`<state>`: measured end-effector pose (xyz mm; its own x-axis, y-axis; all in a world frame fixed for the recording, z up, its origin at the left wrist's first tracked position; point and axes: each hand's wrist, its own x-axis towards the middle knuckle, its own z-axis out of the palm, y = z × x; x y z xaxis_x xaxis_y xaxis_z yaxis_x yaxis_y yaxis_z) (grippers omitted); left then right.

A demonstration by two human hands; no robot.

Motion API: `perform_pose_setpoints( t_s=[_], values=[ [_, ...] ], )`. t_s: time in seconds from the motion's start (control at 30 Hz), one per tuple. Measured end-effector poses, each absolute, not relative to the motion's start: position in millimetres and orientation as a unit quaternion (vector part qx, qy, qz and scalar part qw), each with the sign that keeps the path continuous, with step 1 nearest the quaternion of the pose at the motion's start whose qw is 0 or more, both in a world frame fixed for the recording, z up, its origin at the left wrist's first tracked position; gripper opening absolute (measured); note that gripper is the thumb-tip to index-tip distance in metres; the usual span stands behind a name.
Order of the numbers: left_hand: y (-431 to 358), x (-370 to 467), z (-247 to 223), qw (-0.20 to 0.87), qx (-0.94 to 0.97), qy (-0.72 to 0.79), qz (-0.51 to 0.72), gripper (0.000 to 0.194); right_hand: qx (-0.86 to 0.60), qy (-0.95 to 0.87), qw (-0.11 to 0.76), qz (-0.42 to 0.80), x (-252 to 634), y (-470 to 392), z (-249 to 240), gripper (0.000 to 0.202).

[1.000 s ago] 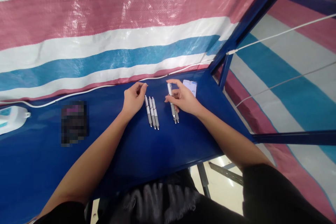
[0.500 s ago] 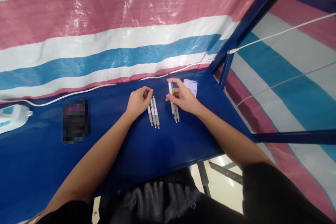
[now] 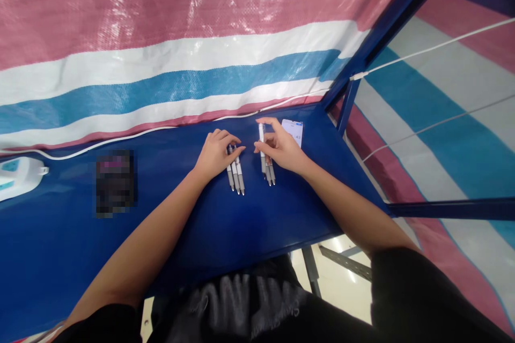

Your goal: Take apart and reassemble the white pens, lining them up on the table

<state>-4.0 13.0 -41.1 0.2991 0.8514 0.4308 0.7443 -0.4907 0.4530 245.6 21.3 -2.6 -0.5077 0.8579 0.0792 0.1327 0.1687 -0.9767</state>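
Three white-and-grey pens [image 3: 236, 176] lie side by side on the blue table [image 3: 225, 225], tips toward me. My left hand [image 3: 217, 153] rests on their upper ends, fingers laid across them. A little to the right, my right hand [image 3: 281, 147] grips a second small bunch of pens [image 3: 267, 171]; one of them sticks up past my thumb and forefinger. The two hands are a few centimetres apart.
A white card [image 3: 293, 131] lies just behind my right hand. A white device [image 3: 18, 177] and white cable [image 3: 120, 136] sit at the far left, a dark blurred object [image 3: 115, 182] left of centre. Striped tarp walls and a blue frame post [image 3: 346, 107] close in the back and right.
My left hand has slid right and come down onto the tops of the three pens. My right hand keeps its hold on its bunch, hardly moved.
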Motion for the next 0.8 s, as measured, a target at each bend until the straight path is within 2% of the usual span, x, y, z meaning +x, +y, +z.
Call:
perform_pose_setpoints(
  t_s=[0.2, 0.33, 0.5, 0.63, 0.73, 0.8],
  values=[
    [12.6, -3.8, -41.3, 0.089, 0.798, 0.504, 0.318, 0.014, -0.363, -0.697, 0.321, 0.529, 245.7, 18.7, 0.5, 0.063],
    [10.8, -3.1, -39.1, 0.079, 0.797, 0.508, 0.316, 0.020, -0.359, -0.678, 0.340, 0.545, 245.1, 20.1, -1.6, 0.085],
    [8.0, -1.8, -34.1, 0.080, 0.791, 0.523, 0.307, 0.022, -0.333, -0.676, 0.354, 0.554, 244.6, 23.3, -8.7, 0.062],
    [7.2, -1.1, -32.2, 0.075, 0.791, 0.525, 0.305, 0.021, -0.331, -0.669, 0.361, 0.558, 244.6, 22.4, -8.4, 0.069],
    [7.0, -0.4, -32.3, 0.070, 0.795, 0.522, 0.301, 0.020, -0.336, -0.678, 0.349, 0.553, 245.0, 21.6, -6.9, 0.063],
    [6.8, -0.1, -32.4, 0.067, 0.794, 0.523, 0.303, 0.019, -0.336, -0.674, 0.355, 0.553, 244.8, 21.5, -6.7, 0.073]
  ],
)
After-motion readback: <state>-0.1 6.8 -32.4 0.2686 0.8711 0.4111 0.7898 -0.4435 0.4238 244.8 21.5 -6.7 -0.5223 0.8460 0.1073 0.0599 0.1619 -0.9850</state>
